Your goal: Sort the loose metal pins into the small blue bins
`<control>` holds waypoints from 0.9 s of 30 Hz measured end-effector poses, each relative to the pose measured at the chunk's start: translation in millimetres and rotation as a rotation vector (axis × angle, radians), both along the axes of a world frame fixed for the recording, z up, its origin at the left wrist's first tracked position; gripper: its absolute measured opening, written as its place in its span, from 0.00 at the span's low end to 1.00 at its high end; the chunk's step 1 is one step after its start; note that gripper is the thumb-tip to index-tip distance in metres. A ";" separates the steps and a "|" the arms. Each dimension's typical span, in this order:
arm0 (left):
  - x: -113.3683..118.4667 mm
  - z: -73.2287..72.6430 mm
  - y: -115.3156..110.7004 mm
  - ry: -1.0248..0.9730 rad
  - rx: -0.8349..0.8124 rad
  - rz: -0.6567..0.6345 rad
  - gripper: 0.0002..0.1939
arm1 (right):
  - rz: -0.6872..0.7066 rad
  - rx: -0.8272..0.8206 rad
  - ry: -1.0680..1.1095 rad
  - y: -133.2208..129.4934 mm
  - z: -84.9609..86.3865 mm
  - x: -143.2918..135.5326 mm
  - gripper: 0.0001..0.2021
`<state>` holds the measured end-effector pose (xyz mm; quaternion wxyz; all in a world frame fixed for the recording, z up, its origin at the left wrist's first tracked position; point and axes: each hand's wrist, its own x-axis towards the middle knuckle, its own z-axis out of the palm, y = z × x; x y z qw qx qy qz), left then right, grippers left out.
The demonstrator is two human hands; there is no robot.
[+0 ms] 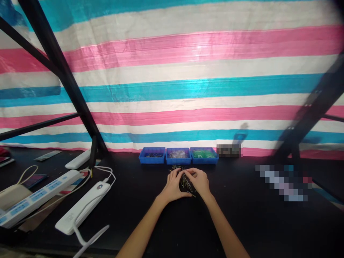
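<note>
A loose pile of thin, stick-like pieces, some yellowish, lies on the black table between my hands. My left hand curves around the pile's left side, thumb and fingers well apart, touching its edge. Over the pile's right side, my right hand has its fingers bent and its fingertips pressed together; whatever may be in them is too small to make out. Just beyond stand three blue trays: the left tray holds dark thin pieces, the middle tray clear or whitish ones, the right tray green ones.
White power strips with cables lie at the left, near a black metal post. A pixelated item lies at the right, and a dark blurred box is beside the trays. A striped sheet hangs behind the table.
</note>
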<state>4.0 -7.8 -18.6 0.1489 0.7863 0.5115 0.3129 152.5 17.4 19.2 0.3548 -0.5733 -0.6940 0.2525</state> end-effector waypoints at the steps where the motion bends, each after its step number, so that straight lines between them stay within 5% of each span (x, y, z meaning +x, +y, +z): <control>1: 0.4 -0.6 0.5 -0.003 0.003 0.015 0.45 | 0.002 0.000 -0.002 0.2 -0.7 -0.4 0.13; 13: 0.8 11.3 3.9 -0.173 0.112 0.136 0.12 | 0.077 -0.041 0.237 9.0 -11.3 -0.8 0.14; 27: -0.1 11.6 9.4 -0.527 0.102 0.146 0.11 | 0.160 -0.054 0.455 12.0 -14.3 -6.9 0.20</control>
